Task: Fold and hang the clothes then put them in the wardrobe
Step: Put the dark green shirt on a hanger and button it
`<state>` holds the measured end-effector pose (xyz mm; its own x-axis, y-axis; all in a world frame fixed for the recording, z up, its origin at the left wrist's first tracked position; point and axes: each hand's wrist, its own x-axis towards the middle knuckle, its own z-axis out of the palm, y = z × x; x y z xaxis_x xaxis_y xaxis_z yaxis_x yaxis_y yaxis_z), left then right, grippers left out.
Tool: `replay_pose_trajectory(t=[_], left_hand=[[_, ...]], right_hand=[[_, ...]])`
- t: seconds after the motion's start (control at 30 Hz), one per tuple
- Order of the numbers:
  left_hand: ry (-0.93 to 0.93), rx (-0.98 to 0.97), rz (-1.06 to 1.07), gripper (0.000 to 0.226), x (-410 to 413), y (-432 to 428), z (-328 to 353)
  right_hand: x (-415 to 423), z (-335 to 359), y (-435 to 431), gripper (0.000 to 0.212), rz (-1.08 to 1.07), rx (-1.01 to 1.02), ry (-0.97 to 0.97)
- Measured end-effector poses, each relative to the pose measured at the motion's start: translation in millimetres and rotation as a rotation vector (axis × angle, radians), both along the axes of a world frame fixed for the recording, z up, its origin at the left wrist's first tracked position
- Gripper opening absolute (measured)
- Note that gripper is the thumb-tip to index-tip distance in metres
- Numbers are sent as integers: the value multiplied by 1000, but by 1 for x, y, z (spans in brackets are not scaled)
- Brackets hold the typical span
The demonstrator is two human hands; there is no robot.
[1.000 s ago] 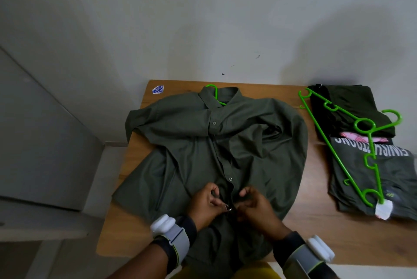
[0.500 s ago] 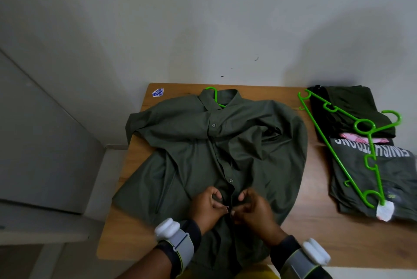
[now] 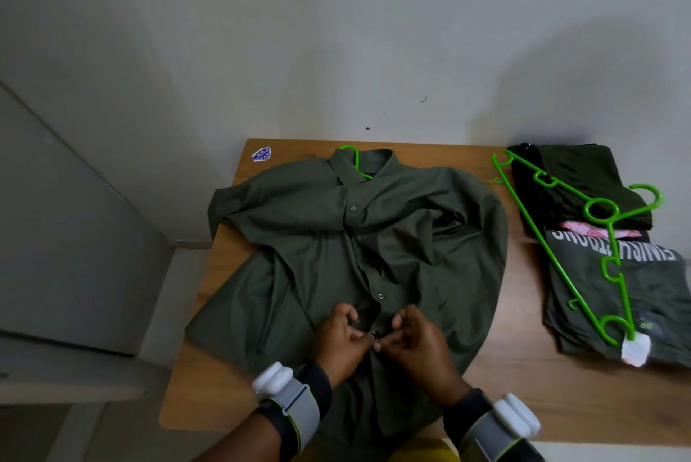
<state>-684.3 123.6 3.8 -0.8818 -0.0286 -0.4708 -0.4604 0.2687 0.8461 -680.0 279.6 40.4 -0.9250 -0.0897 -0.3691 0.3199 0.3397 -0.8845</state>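
Two green plastic hangers: the collar hanger (image 3: 355, 161) pokes from the olive shirt (image 3: 411, 237) spread on the wooden tabletop (image 3: 504, 387); the loose hanger (image 3: 559, 251) lies across folded clothes (image 3: 658, 297) at right, crossing upside-down white print, apparently FINISH STRONG; a blue sticker (image 3: 261, 154) marks the far corner; left hand (image 3: 338, 338) and right hand (image 3: 420, 344) fingers (image 3: 397, 320) pinch the shirt's lower placket.

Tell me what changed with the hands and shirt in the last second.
Almost nothing. The left hand and right hand stayed at the same low button on the shirt, pinching the placket; only the fingers shifted slightly. No grip taken or released. The shirt, its hanger, the spare hanger and the folded pile stayed put.
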Motion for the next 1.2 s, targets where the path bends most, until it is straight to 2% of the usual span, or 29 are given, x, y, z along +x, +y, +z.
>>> replay_pose_trajectory(t=[0.13,0.27,0.37,0.47,0.53,0.73,0.87,0.93,1.03,1.07,1.1,1.2], left_hand=[[256,-201,-161,32,3,-1,13],[425,-260,-239,30,8,1,19],[350,-135,-180,22,10,2,12],[227,7,-76,29,9,5,8],[169,45,-37,33,7,4,6],[140,79,-35,35,5,4,6],[144,130,-23,36,6,3,9],[171,41,-61,34,6,2,9],[318,-289,-159,33,9,3,23],[345,-298,-150,32,9,4,23],[345,-246,-138,32,9,5,21],[253,99,-65,29,5,5,19]], right_hand=[[-6,1,2,34,-118,-243,-213],[-9,3,7,29,-128,-287,-296],[-9,3,15,30,-33,-180,-200],[-6,4,18,28,71,-40,-42],[-3,2,17,24,84,-13,-5],[-1,-4,17,19,81,-16,-46],[-7,-2,18,16,86,-45,-143],[-10,2,20,13,66,-125,-233],[-15,9,25,7,103,-209,-308],[-17,11,26,6,110,-238,-318],[-17,12,27,5,98,-269,-330],[-18,10,30,9,22,-404,-396]])
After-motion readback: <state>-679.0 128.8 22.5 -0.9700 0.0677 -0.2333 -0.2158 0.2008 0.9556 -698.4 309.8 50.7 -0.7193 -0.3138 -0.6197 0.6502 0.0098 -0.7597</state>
